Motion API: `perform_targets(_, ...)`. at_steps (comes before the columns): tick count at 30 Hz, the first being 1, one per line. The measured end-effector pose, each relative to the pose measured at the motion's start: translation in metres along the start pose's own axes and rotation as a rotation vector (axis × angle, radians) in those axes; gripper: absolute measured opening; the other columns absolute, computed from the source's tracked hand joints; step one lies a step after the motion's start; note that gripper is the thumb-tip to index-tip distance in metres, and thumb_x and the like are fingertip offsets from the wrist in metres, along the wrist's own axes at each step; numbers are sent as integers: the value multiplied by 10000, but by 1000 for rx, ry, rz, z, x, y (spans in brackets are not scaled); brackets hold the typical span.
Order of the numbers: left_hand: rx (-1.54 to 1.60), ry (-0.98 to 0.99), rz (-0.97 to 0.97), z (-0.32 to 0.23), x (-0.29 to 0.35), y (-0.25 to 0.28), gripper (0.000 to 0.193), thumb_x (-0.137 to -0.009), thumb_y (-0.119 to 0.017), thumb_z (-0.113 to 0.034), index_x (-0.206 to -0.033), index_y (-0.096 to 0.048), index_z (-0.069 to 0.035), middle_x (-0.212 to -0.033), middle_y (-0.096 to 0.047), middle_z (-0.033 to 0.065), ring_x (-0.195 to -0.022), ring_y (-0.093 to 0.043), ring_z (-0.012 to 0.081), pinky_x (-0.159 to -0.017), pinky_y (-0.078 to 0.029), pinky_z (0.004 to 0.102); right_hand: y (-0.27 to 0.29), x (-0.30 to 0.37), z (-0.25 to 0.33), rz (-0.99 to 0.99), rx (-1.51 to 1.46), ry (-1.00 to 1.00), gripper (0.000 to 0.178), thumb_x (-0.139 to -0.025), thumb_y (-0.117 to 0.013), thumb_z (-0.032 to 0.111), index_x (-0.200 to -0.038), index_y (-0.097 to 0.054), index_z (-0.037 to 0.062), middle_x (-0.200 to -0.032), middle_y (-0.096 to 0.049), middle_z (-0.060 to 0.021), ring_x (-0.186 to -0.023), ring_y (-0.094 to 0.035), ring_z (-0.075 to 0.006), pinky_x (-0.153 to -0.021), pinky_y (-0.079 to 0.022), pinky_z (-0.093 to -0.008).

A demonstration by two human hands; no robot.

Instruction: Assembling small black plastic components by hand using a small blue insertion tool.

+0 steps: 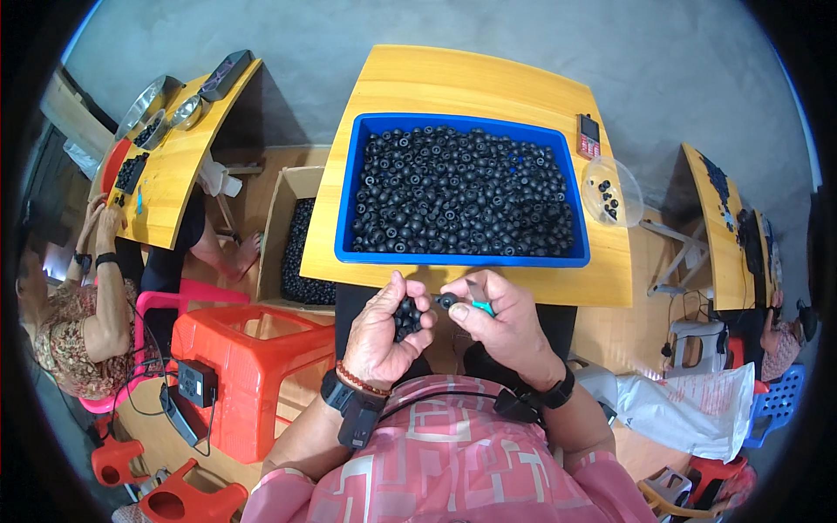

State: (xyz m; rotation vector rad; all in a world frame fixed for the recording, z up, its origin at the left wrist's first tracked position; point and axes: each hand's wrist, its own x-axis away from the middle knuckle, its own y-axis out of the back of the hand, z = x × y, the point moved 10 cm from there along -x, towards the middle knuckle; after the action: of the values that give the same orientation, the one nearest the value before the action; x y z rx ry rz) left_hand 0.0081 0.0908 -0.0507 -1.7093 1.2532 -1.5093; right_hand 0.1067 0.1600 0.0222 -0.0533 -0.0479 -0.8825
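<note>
My left hand (377, 338) is cupped palm up around several small black round parts (407, 321). Close beside it, my right hand (508, 315) pinches a single black part (448, 301) between thumb and finger. The same hand also grips a small knife (476, 295) with a grey blade and a teal piece at its base; the fingers cover part of it. Just beyond both hands, a blue tray (462, 260) full of black round parts, some showing a hole, stands on a yellow wooden table (479, 78).
A keypad phone (588, 137) and a clear bowl (629, 174) with several parts lie right of the tray. An open cardboard box (273, 248) of parts and a red stool (228, 353) are at left. Another person (112, 318) works at the left table; a white bag (689, 410) lies right.
</note>
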Motion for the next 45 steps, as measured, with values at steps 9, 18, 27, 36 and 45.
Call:
perform_targets(9, -278, -103, 10, 4, 8, -17, 131, -982, -585, -185, -1067, -589, -85, -827, -634, 56, -651, -592, 136, -450, -389, 196, -1, -1, -21, 21, -76, -188, 173, -928, -649, 139, -1021, -662, -6, -797, -667, 6, -619, -525, -16, -538, -423, -183)
perform_targets(18, -187, -44, 32, 9, 9, -17, 95, -993, -556, -152, -1042, -587, -77, -841, -622, 62, -647, -589, 128, -454, -396, 197, -1, 1, 1, -16, 143, -24, 171, -926, -669, 143, -941, -663, -28, -821, -703, -31, -670, -604, -46, -596, -489, -215)
perform_targets(27, -157, -9, 92, 11, 8, -16, 75, -981, -577, -148, -982, -606, -78, -884, -625, 72, -671, -594, 137, -451, -385, 192, 6, 1, -2, -71, 147, -60, 165, -947, -636, 144, -960, -661, -19, -794, -680, -28, -659, -584, -41, -584, -475, -213)
perform_targets(36, -157, 28, 116, 13, 5, -15, 89, -974, -588, -148, -996, -591, -61, -873, -589, 77, -662, -551, 152, -450, -356, 213, 1, -1, 3, -32, 64, 23, 119, -903, -663, 69, -987, -658, -15, -854, -702, -39, -726, -622, -57, -649, -514, -224)
perform_targets(45, -201, 23, 152, 15, 8, -20, 136, -975, -598, -183, -1053, -595, -71, -881, -605, 71, -630, -538, 140, -463, -358, 213, 2, 6, 8, -43, 88, 77, 96, -860, -691, 27, -948, -663, 0, -870, -710, -33, -780, -623, -49, -686, -520, -234)
